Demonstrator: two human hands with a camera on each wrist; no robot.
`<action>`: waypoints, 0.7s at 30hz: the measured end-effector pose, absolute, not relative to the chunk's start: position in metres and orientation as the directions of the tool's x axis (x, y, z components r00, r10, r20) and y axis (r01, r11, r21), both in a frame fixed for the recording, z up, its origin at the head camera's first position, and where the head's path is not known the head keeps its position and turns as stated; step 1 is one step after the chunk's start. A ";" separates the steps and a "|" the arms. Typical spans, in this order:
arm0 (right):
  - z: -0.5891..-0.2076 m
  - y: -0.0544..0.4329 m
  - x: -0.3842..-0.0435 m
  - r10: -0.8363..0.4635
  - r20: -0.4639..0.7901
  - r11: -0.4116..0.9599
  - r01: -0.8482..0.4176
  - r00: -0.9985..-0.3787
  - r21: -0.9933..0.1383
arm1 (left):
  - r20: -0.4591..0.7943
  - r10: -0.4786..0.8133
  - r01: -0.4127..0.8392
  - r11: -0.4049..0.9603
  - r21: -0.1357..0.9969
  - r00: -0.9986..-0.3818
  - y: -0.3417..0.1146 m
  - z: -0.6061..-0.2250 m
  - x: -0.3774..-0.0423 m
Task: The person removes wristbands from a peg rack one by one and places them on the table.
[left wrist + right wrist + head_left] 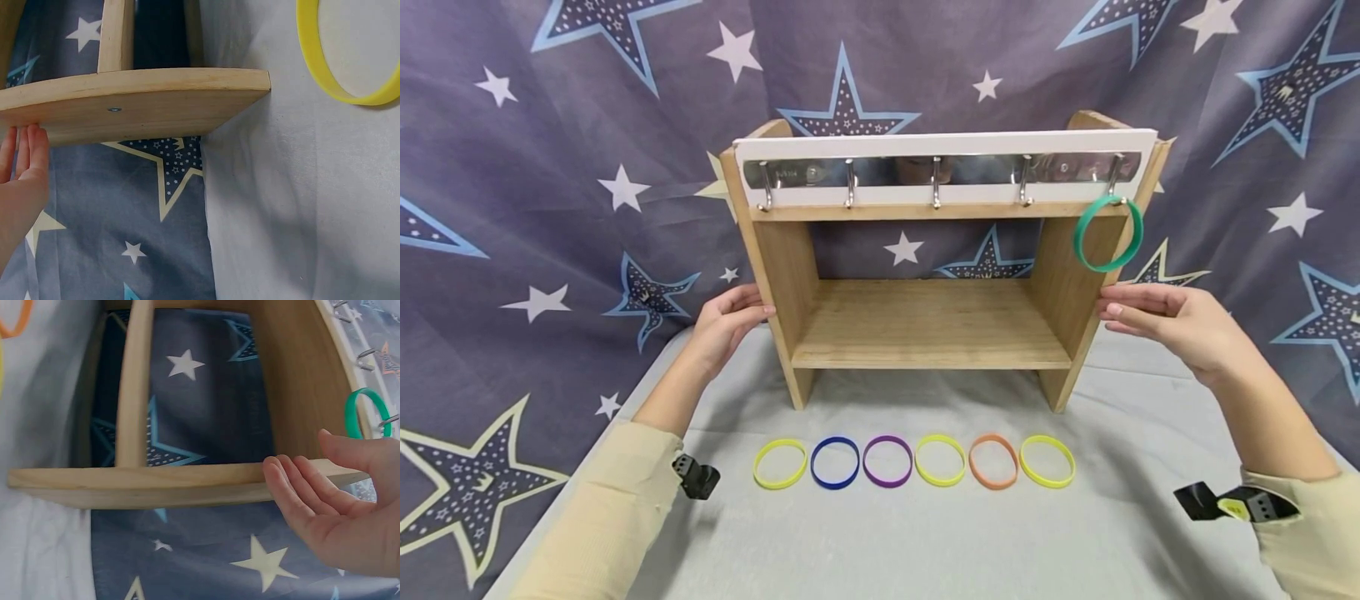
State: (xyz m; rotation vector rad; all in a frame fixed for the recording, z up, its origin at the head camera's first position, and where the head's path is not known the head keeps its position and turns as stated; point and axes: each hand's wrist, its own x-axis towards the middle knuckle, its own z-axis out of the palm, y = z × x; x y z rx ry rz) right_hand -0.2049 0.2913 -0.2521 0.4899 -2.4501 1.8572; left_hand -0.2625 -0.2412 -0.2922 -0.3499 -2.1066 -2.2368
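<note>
A wooden shelf stand (932, 325) stands upright on the grey cloth, a white hook strip (895, 146) with several metal hooks along its top front. A green wristband (1138, 229) hangs from the rightmost hook. My left hand (724, 327) is at the stand's left side panel, its straight fingertips (41, 140) right against the wood. On the other side, my right hand (1183, 325) has its fingers extended to the outer face of the right panel, the thumb held apart from them in the right wrist view. Neither hand holds anything.
In front of the stand a row of wristbands lies flat: a yellow one (757, 471), a blue one (835, 486), a purple one (887, 483), then another yellow, an orange one (995, 487) and a last yellow (1048, 484). Behind hangs a star-patterned curtain (670, 192).
</note>
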 end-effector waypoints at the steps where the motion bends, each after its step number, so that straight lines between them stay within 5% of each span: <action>1: -0.250 0.290 -0.205 -0.224 0.221 0.234 -0.272 -0.949 -0.933 | 0.197 0.118 0.190 -0.072 0.979 -0.973 -0.241 -0.292 -0.262; 10: -0.233 0.288 -0.208 -0.172 0.231 0.260 -0.270 -0.958 -0.927 | 0.193 0.120 0.186 -0.065 0.980 -0.974 -0.241 -0.292 -0.262; 21: -0.223 0.278 -0.211 -0.176 0.286 -0.186 -0.254 -0.942 -0.949 | 0.190 0.116 0.180 -0.091 0.979 -0.975 -0.242 -0.292 -0.262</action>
